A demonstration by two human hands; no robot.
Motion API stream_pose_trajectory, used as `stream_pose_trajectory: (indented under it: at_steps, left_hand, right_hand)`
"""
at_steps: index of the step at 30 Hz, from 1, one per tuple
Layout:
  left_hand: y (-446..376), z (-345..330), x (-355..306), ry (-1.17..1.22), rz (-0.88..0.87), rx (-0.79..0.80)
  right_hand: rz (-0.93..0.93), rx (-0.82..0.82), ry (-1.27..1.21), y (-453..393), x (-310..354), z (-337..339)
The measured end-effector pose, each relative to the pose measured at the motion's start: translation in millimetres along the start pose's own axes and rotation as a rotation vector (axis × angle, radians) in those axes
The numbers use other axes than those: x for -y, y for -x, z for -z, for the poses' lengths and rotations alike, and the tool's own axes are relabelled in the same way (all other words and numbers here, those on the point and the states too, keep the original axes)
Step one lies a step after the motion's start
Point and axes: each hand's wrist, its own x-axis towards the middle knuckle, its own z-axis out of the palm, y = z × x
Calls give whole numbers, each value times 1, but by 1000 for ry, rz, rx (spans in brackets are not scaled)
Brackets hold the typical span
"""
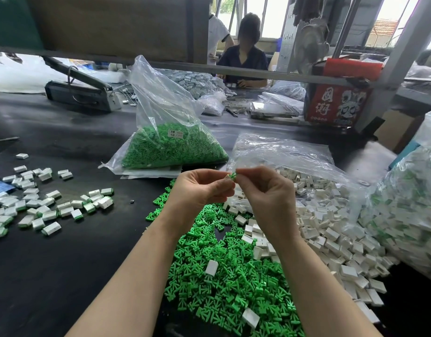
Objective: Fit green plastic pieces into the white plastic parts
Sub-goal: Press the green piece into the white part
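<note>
My left hand (202, 188) and my right hand (263, 188) meet above the table's middle. The left hand pinches a small white plastic part (228, 177). The right hand pinches a green plastic piece (233, 176) that touches the white part's end. Below my hands lies a heap of loose green pieces (221, 271). To its right spreads a heap of white parts (331, 229), spilling from a clear bag. Fitted white parts with green ends (51, 205) lie scattered at the left.
A clear bag of green pieces (170, 147) stands behind my hands. A large clear bag of parts (409, 210) sits at the right edge. A heat sealer (80, 91) and a red box (336, 103) stand farther back. Another person sits across the black table (63, 263).
</note>
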Motion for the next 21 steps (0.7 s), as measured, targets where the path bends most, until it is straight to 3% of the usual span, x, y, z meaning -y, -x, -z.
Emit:
stream_pose_trajectory:
  at_steps: [8,21]
  left_hand:
    - [-1,2,-2,-164,-47,-41]
    - [-1,5,-1,-238,-114,-13]
  right_hand:
    - [51,20,75,-1,-2,1]
    - [165,57,182,-2,-2,5]
